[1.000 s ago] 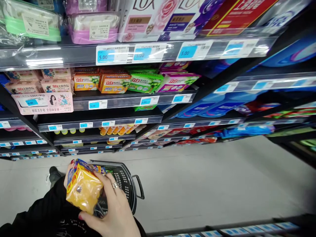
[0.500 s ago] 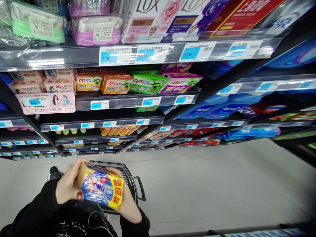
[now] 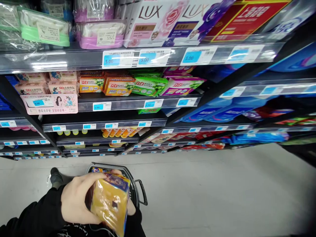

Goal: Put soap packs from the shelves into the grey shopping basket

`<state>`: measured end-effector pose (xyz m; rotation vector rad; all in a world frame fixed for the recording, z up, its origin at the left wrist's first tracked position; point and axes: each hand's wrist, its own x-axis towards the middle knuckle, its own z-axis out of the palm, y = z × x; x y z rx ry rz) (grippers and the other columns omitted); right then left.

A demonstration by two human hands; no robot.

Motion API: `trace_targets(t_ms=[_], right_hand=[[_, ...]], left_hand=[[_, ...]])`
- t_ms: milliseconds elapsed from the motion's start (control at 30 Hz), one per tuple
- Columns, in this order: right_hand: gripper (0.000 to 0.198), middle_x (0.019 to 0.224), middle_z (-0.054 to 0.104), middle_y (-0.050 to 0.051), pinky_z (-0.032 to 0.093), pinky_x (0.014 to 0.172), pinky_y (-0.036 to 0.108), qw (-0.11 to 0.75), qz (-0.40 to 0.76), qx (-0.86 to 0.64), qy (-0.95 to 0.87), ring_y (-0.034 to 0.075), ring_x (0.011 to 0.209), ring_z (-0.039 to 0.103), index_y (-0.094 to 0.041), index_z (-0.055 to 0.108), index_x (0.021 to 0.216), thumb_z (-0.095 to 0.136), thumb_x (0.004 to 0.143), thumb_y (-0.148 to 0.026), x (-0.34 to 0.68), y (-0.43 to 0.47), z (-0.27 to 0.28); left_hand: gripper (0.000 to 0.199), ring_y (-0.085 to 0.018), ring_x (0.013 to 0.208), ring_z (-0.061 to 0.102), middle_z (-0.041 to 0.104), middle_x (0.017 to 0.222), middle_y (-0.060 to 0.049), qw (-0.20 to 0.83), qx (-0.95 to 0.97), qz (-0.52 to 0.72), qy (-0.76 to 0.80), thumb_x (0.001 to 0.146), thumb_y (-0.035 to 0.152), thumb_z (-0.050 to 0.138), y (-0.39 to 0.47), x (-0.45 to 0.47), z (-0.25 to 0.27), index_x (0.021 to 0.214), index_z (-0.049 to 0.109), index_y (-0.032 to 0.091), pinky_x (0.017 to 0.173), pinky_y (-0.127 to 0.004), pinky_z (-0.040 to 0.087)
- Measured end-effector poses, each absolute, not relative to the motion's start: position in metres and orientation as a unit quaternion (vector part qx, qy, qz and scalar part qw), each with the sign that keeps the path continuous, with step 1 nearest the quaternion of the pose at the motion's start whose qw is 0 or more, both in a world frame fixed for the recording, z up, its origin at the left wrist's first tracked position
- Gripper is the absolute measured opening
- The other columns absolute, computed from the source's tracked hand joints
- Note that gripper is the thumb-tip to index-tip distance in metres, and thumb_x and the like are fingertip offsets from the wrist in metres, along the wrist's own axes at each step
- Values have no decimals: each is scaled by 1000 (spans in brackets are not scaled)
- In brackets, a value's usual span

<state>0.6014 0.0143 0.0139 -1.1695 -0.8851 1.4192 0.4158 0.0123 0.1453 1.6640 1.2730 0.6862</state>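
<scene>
A plastic-wrapped multipack of OMO soap (image 3: 110, 204) is held over the shopping basket, its plain yellow end facing me. My left hand (image 3: 78, 199) is closed around its left side, thumb low and fingers over the top. My right hand (image 3: 131, 208) grips the pack from behind and the right; most of it is hidden by the pack, with a bit of fingers showing above. Below is the black shopping basket (image 3: 141, 194), where a small blue and yellow package (image 3: 97, 170) shows at the far rim.
Shelves ahead hold boxed LUX soap (image 3: 150, 24), pink and green soap cases (image 3: 102, 35), and orange, green and purple soap packs (image 3: 149, 85). Blue bottles (image 3: 219, 110) lie to the right. A shoe (image 3: 56, 177) stands on the grey floor (image 3: 209, 187) left of the basket.
The soap pack has been turned from its printed OMO face to its yellow end and moved slightly down and right. Both hands moved with it; the right one is now more hidden.
</scene>
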Motion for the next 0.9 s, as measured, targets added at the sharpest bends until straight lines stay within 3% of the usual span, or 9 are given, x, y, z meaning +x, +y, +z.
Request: trace_targets(t_ms=[133, 300, 367, 433, 567, 667, 733, 800, 900], right_hand=[[54, 101, 67, 6, 52, 85, 42, 571, 564, -480, -355, 29, 93, 65, -31, 62, 91, 81, 55, -67, 619, -1, 24], [55, 114, 61, 10, 44, 100, 46, 554, 477, -503, -461, 32, 116, 56, -30, 64, 103, 86, 59, -53, 615, -18, 47], [45, 113, 62, 9, 45, 99, 44, 550, 473, -488, -486, 30, 114, 57, -32, 65, 103, 84, 66, -48, 609, -17, 56], [52, 117, 61, 8, 47, 98, 41, 563, 486, -472, -473, 28, 114, 58, -34, 62, 113, 85, 67, -42, 605, -14, 63], [84, 129, 59, 12, 53, 90, 39, 523, 616, -447, -385, 29, 108, 62, -29, 50, 133, 89, 59, -42, 606, -5, 70], [62, 121, 66, 9, 54, 80, 34, 480, 718, -418, -282, 26, 98, 66, -26, 63, 119, 84, 65, -47, 607, -3, 70], [50, 118, 68, 7, 52, 80, 33, 507, 730, -399, -223, 25, 98, 65, -27, 67, 112, 79, 69, -50, 605, -4, 68], [46, 117, 69, 6, 51, 81, 34, 529, 731, -371, -218, 27, 100, 64, -27, 69, 107, 75, 71, -53, 603, -4, 68], [46, 114, 69, 7, 50, 84, 36, 516, 743, -341, -255, 29, 103, 63, -26, 68, 107, 69, 73, -58, 604, -2, 70]], left_hand=[[73, -30, 108, 62, 60, 129, -9, 536, 669, 265, 441, 56, 27, 81, 23, 397, 129, 127, 63, 28, 81, -32, 56], [123, -34, 120, 57, 53, 137, -16, 702, 563, 283, 333, 46, 28, 88, 31, 387, 109, 150, 22, 22, 105, -44, 44], [118, -32, 116, 59, 56, 132, -15, 691, 563, 295, 344, 47, 26, 88, 31, 388, 103, 147, 24, 22, 105, -43, 44], [96, -29, 108, 63, 60, 124, -14, 661, 586, 315, 348, 53, 25, 86, 28, 391, 99, 136, 37, 22, 96, -40, 51], [72, -30, 108, 64, 64, 118, -13, 498, 689, 431, 302, 66, 30, 82, 20, 394, 93, 128, 45, 26, 90, -41, 55], [48, -28, 116, 62, 70, 107, -10, 224, 811, 499, 208, 80, 25, 72, 20, 393, 99, 123, 52, 24, 96, -43, 55], [25, -28, 121, 58, 71, 101, -6, 58, 859, 492, 133, 79, 19, 69, 24, 391, 108, 103, 62, 21, 97, -42, 57], [13, -27, 121, 57, 70, 97, -2, -21, 877, 469, 101, 75, 18, 70, 30, 389, 119, 85, 64, 22, 95, -43, 59], [9, -23, 113, 61, 69, 93, 2, -38, 893, 439, 87, 74, 21, 68, 38, 386, 129, 81, 64, 26, 94, -44, 60]])
